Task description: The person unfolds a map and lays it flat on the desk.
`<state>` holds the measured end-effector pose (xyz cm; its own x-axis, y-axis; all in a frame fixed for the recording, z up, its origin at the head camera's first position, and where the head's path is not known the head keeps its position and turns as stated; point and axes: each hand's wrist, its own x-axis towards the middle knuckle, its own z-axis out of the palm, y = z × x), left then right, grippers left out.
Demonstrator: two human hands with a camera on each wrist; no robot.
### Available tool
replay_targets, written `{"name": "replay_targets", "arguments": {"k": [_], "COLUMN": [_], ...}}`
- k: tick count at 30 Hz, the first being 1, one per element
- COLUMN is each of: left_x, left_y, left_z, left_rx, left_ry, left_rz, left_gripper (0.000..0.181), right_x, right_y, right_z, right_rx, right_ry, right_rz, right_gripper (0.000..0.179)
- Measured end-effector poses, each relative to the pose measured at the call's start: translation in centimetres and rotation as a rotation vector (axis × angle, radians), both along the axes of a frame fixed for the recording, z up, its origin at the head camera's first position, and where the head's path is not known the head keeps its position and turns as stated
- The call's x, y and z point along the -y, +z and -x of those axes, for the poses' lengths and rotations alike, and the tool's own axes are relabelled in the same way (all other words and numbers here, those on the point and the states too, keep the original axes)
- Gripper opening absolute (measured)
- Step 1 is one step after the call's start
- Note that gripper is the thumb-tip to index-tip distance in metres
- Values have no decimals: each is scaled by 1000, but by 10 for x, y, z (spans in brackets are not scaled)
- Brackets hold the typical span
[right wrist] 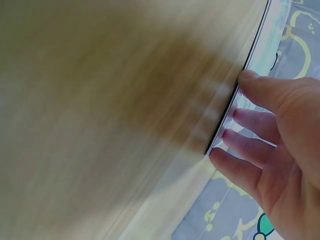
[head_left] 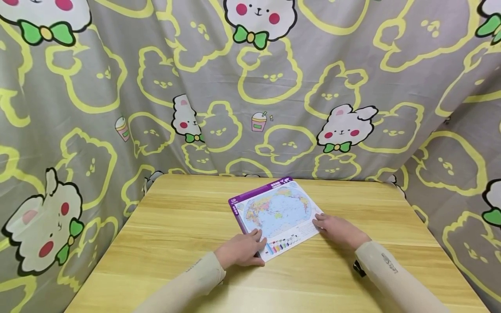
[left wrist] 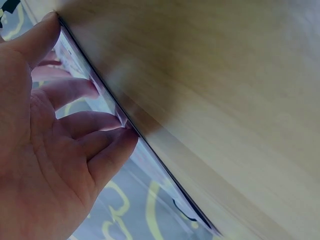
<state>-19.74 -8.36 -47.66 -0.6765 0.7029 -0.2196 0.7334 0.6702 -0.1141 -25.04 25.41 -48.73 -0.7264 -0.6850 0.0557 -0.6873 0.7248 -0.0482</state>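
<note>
A rectangular world map board (head_left: pixel 279 213) with a purple border along its top and left edges lies at an angle on the table, showing a printed world map with small coloured pictures below it. At its lower left corner is my left hand (head_left: pixel 242 249); its fingers rest on the map side and its thumb touches the corner edge. My right hand (head_left: pixel 340 228) touches the right edge with its fingertips. In the left wrist view the left hand (left wrist: pixel 60 135) has its fingers spread against the thin board (left wrist: pixel 172 187). The right hand (right wrist: pixel 280 135) meets the board's edge (right wrist: pixel 255 55) in the right wrist view.
The board lies on a light wood-grain table (head_left: pixel 176 226). A grey curtain (head_left: pixel 219 74) with yellow outlines and white cartoon animals hangs behind the table and along both sides. A small black object (head_left: pixel 359 268) shows under the right sleeve (head_left: pixel 387 265).
</note>
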Motion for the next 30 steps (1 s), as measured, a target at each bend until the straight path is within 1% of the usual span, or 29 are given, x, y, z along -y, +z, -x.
{"name": "replay_targets", "arguments": {"k": [6, 11, 15, 20, 25, 30], "left_x": [-3, -5, -7, -10, -13, -16], "left_y": [2, 1, 2, 3, 3, 1], "left_z": [-3, -4, -6, -8, -10, -12], "left_rx": [0, -23, -35, -39, -53, -34], "left_ry": [-14, -39, -53, -55, -64, -48], "left_rz": [0, 1, 2, 9, 18, 11], "left_gripper": [73, 71, 69, 68, 68, 68], "right_x": [0, 1, -1, -4, -7, -7], "right_y": [3, 6, 5, 2, 1, 2], "right_z": [2, 4, 8, 13, 14, 14], "right_rx": [-10, 7, 24, 34, 32, 27], "right_ry": [-7, -29, -48, -49, -49, -45], "right_rz": [-8, -15, -20, -13, 1, 13], "right_gripper": [28, 30, 31, 32, 33, 32]}}
